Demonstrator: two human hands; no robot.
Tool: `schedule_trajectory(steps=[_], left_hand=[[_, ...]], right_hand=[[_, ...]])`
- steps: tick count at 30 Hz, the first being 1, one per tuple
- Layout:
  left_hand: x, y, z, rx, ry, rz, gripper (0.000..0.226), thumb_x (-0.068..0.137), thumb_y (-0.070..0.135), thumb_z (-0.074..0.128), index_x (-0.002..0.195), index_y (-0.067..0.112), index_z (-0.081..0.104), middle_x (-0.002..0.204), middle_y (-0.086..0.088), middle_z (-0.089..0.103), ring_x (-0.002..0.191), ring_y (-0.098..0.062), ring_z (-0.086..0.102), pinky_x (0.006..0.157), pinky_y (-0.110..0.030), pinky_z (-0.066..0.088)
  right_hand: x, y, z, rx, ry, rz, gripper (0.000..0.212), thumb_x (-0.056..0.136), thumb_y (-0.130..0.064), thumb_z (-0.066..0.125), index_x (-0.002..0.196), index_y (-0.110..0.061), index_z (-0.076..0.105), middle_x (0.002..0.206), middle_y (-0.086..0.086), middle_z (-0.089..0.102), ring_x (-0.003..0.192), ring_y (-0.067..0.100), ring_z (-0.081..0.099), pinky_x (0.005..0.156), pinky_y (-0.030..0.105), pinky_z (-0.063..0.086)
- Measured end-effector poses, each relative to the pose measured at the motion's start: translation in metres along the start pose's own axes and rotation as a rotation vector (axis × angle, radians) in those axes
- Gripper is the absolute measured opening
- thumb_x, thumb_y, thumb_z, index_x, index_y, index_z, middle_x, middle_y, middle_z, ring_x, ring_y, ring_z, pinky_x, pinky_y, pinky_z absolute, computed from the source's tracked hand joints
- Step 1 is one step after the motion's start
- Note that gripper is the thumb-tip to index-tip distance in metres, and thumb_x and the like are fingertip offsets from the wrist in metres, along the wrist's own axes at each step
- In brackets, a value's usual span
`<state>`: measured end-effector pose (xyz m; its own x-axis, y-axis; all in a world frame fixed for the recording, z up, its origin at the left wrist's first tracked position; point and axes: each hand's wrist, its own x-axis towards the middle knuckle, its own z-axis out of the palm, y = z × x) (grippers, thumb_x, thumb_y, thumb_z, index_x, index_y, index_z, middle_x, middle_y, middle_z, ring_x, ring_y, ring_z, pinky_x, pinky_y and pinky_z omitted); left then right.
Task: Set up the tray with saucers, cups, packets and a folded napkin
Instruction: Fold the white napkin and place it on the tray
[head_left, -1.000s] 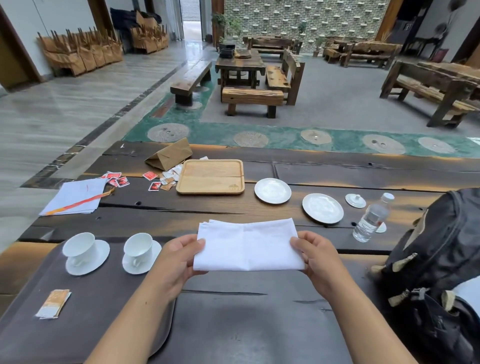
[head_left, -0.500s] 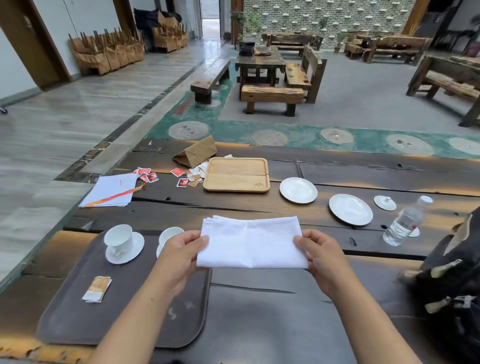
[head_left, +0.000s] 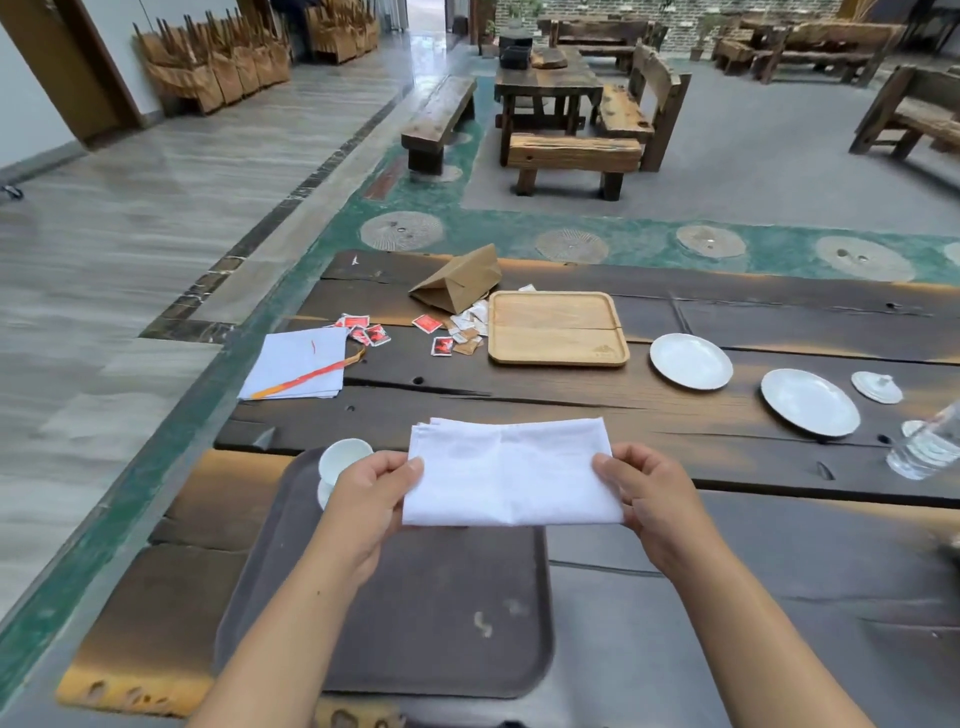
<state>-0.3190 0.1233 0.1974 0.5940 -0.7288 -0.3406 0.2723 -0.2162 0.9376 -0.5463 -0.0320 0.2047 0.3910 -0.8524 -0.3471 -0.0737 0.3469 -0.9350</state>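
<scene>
**A folded napkin held in both hands above a dark tray**

Head view: A white folded napkin (head_left: 509, 470) is held stretched between two hands in the lower middle of the frame. Its left edge is pinched by the left hand (head_left: 371, 499), thumb on top and fingers curled underneath. Its right edge is pinched the same way by the right hand (head_left: 647, 496). Both hands are closed on the cloth and nothing else is held. The napkin is seen over the far edge of a dark brown tray (head_left: 441, 613), which lies on a dark wooden table (head_left: 727, 431) in the lower left-centre of the frame. Whether the cloth touches the tray cannot be told.

A white cup (head_left: 343, 457) on a saucer is seen at the far left corner of the tray, partly hidden behind the left hand.

Further back, in the centre of the frame, a light wooden tray (head_left: 556, 330) is set on the table. To its left, red packets (head_left: 441, 345) and pale ones are scattered, with a tipped brown paper bag (head_left: 460, 280) behind them. Left of those lies a stack of white paper (head_left: 296, 364) with an orange strip across it. To the right of the wooden tray, two white saucers (head_left: 691, 361) are placed side by side but apart, then a small white lid (head_left: 877, 387). A clear plastic bottle (head_left: 930, 447) is cut off by the right edge.
</scene>
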Motion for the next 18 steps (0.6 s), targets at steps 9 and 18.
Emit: schedule_trajectory(steps=[9, 18], left_hand=[[0.023, -0.003, -0.067, 0.033, -0.042, -0.049, 0.018, 0.098, 0.017, 0.060, 0.083, 0.008, 0.060, 0.077, -0.009, 0.051, 0.072, -0.023, 0.046, 0.068, -0.035, 0.042], [0.030, -0.024, -0.087, 0.085, -0.042, -0.050, 0.029, 0.097, 0.021, 0.061, 0.078, 0.001, 0.054, 0.080, -0.010, 0.043, 0.077, -0.027, 0.038, 0.070, -0.037, 0.041]], right_hand=[[-0.007, 0.017, 0.063, -0.077, 0.013, -0.005, 0.017, 0.094, -0.009, 0.064, 0.078, -0.013, 0.067, 0.079, 0.002, 0.066, 0.067, 0.014, 0.062, 0.054, 0.027, 0.052], [-0.007, 0.031, 0.077, -0.096, 0.044, -0.005, 0.017, 0.093, -0.007, 0.065, 0.077, -0.012, 0.067, 0.078, 0.002, 0.067, 0.069, 0.015, 0.064, 0.054, 0.027, 0.054]])
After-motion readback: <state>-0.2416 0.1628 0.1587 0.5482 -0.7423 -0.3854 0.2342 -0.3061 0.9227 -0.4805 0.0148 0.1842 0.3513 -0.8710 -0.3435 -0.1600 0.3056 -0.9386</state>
